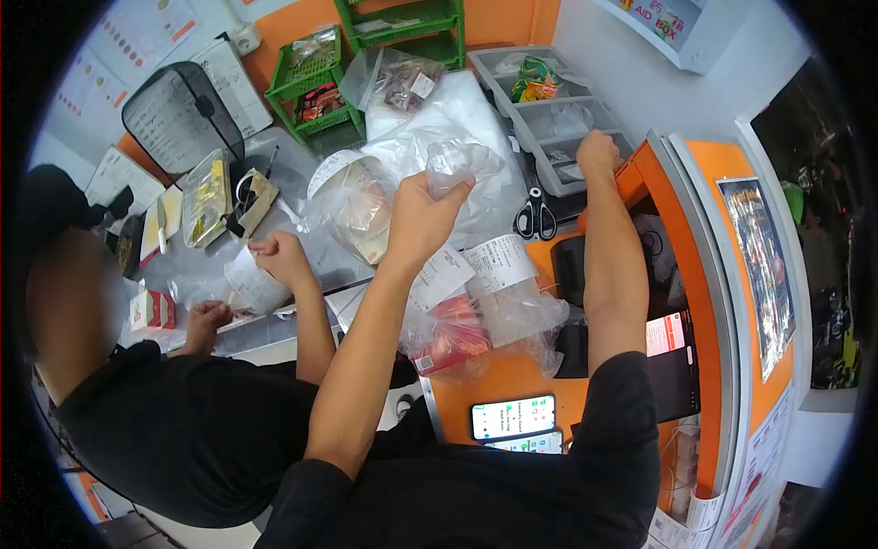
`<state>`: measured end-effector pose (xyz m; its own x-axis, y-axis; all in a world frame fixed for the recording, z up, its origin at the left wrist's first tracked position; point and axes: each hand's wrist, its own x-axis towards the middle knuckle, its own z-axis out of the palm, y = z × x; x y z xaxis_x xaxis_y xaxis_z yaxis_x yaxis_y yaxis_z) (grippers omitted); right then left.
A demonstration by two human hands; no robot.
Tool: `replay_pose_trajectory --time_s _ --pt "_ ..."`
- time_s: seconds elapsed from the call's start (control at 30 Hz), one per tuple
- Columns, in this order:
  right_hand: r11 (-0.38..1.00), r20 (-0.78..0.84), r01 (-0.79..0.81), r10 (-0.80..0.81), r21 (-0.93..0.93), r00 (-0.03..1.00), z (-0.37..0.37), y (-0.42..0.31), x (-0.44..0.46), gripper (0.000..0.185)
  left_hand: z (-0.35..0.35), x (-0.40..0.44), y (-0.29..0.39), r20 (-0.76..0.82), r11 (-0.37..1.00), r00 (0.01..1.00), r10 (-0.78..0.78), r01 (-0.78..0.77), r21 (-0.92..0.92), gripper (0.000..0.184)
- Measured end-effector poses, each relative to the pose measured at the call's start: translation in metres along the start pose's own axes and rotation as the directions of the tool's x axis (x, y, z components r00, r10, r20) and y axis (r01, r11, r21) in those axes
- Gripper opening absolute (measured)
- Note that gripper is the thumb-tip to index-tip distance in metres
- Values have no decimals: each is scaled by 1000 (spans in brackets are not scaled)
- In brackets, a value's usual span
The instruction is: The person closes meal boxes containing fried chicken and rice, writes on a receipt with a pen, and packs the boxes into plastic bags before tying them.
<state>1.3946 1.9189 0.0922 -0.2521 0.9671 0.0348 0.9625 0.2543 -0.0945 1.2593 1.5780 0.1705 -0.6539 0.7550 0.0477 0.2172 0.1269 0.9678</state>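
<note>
My left hand (pixel 428 220) is raised over the counter, closed on a crumpled clear plastic bag (pixel 457 166). Stretched out to the right, my right hand (pixel 598 154) is at the near end of a grey divided tray (pixel 551 114). Its fingers are curled down; whatever they hold is hidden. Black-handled scissors (pixel 535 218) lie between my arms. Below my left hand are paper receipts (pixel 501 263) on bagged goods, including a red package (pixel 453 334) in clear plastic.
On the left, a co-worker's hands (pixel 285 258) handle a white paper-covered item (pixel 256 282). Green baskets (pixel 315 78) and white plastic bags (pixel 453 114) stand at the back. Two phones (pixel 514 417) lie near my body. An orange cabinet (pixel 681 229) edges the right side.
</note>
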Motion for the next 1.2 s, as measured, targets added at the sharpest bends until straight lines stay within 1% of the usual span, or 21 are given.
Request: replay_pose_trajectory --time_s 0.13,0.37,0.43,0.5,0.53,0.6,0.63,0.67,0.7,0.73,0.77,0.8,0.83,0.87,0.9,0.93,0.97,1.03,1.07,1.13,1.2 --pt "989 -186 66 -41 130 982 -32 -21 6 35 -7 -24 14 -34 985 997 63 -67 -160 23" --pt "945 -312 255 -185 203 932 -138 -36 35 48 -43 -77 53 -155 953 968 197 -226 -203 24" --pt "868 -460 411 -255 277 850 -173 -36 20 49 -43 -105 66 -389 883 917 85 -250 -397 22" --pt "732 -563 532 -247 426 789 -196 -35 0 46 -50 -155 79 -272 812 959 -82 -94 -576 15" --pt "706 -614 565 -234 426 754 -209 -37 -29 45 -46 -179 62 -308 813 945 113 -266 -517 15" --pt "572 -665 634 -195 520 721 -239 -52 -136 41 -50 -233 34 -43 692 992 123 -117 -712 15" --pt "624 -601 586 -222 517 768 -250 -49 -179 44 -59 -263 24 77 689 989 129 -33 -724 13" --pt "480 -631 643 -214 597 746 -241 -39 -209 43 -73 -287 0 223 811 945 239 -68 -581 14" --pt "413 -645 656 -188 632 741 -242 -45 -275 44 -91 -312 -17 354 803 903 242 18 -595 19" --pt "491 -535 566 -220 662 816 -247 -44 -347 42 -119 -334 -33 396 882 860 321 -120 -455 22" --pt "525 -619 638 -242 563 747 -240 -57 -420 37 -142 -358 -56 327 883 895 304 -135 -450 22" --pt "526 -430 554 -349 645 832 -230 -47 -475 40 -162 -384 -81 436 874 855 282 -41 -484 20" --pt "408 -345 646 -599 645 723 -231 -68 -551 40 -186 -414 -99 536 857 802 263 61 -512 19" --pt "256 -241 721 -826 644 509 -217 -67 -590 39 -222 -439 -108 471 852 849 237 51 -521 19" --pt "-39 -193 680 -969 732 152 -201 -89 -625 33 -263 -465 -113 443 872 835 325 -84 -481 24" --pt "-53 40 655 -991 754 -126 -207 -136 -665 25 -301 -491 -117 432 880 804 409 -223 -419 29" --pt "-46 66 537 -980 843 -189 -179 -159 -701 22 -333 -523 -119 400 887 828 393 -226 -403 29" --pt "87 150 328 -974 941 -172 -135 -206 -772 22 -388 -577 -116 1 843 852 524 -518 -145 33" --pt "70 138 314 -970 947 -200 -124 -233 -805 22 -410 -599 -125 -96 842 848 521 -529 -108 28" --pt "-32 16 140 -944 990 -330 -108 -288 -863 22 -439 -647 -159 -162 890 899 408 -431 -149 29" --pt "-23 48 175 -919 984 -391 -103 -326 -904 22 -478 -683 -167 -265 901 940 215 -295 -318 30"
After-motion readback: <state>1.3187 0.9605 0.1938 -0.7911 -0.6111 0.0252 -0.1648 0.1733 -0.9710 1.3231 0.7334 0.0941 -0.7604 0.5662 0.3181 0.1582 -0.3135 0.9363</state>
